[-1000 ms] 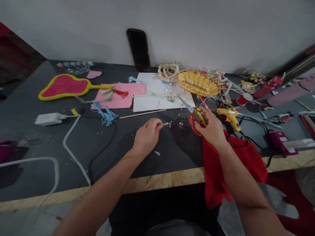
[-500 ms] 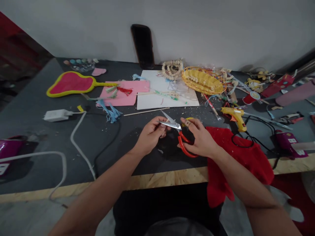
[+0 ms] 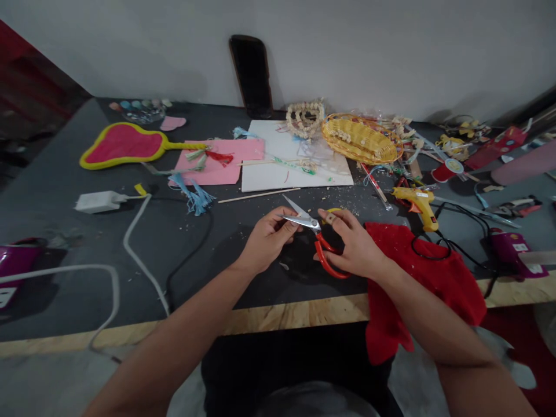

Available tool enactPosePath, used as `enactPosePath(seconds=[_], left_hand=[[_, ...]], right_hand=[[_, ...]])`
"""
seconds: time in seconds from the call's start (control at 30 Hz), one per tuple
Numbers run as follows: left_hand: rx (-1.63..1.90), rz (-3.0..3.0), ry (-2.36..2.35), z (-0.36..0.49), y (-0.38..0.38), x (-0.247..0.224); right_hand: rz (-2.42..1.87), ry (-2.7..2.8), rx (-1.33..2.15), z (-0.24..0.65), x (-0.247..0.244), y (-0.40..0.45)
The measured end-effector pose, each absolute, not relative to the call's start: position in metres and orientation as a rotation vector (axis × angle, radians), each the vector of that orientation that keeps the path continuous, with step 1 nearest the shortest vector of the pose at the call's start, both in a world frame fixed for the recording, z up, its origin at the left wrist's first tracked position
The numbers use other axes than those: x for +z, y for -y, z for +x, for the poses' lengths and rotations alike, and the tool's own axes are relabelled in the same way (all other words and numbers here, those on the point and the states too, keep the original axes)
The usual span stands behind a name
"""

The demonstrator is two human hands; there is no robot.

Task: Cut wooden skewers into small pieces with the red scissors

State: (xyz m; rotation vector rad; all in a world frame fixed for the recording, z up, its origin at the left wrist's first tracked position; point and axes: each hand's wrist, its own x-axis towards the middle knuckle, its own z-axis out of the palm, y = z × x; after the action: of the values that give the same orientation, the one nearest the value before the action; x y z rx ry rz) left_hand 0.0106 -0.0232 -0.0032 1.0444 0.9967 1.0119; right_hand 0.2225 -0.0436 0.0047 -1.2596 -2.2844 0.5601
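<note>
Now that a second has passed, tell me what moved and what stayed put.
The right hand has carried the scissors leftward to the left hand, where the blades stand open. It kept hold of them throughout. The yellow basket, glue gun and phone stayed as they were.

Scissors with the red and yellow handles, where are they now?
In the head view, the scissors are just right of centre, held in the right hand, with their open blades at the left hand.
</note>
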Motion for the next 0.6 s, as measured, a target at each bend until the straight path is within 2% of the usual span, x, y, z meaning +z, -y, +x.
enactPosePath(seconds=[0.23,0.6], left_hand=[[1.050,0.971,-0.913,0.0110,0.0240,-0.0022],[1.054,1.048,-0.906,0.0120,0.0240,-0.0017]], right_hand=[[-1.359,2.102,0.460,0.2201,-0.0001,0.0447],[-1.366,2.271,0.314,0.2205,0.0011,0.0448]])
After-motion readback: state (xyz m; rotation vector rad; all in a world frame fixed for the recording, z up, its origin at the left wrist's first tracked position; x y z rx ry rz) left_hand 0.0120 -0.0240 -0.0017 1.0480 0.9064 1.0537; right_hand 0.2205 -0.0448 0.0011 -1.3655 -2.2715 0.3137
